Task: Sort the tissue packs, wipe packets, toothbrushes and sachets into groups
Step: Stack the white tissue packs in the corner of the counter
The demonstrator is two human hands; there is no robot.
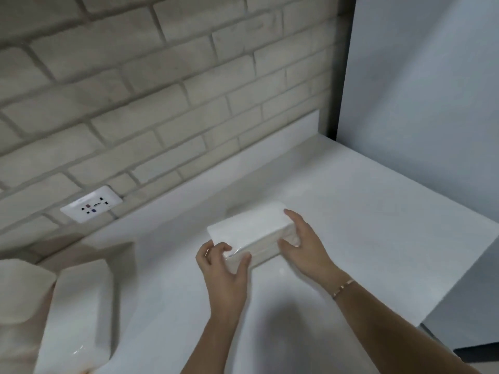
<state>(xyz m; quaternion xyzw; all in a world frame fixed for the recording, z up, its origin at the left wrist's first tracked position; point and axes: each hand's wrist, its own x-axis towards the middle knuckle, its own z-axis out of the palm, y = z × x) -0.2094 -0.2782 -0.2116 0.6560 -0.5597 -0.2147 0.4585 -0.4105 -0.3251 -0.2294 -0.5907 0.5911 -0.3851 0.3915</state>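
Note:
A white tissue pack [251,230] in clear wrap lies on the white counter [351,211], near its middle. My left hand [222,268] grips the pack's near left end, fingers on top and thumb on the front side. My right hand [302,241] grips its right end, fingers curled over the far edge and thumb on the front. Two more tissue packs lie at the lower left: one white [81,314], one at the frame's edge [21,292]. No toothbrushes, wipe packets or sachets are in view.
A brick wall [162,90] runs behind the counter, with a white power socket [91,204] on it at the left. A pale panel [421,90] stands at the counter's far right. The counter's right edge [459,265] drops off beside my right forearm.

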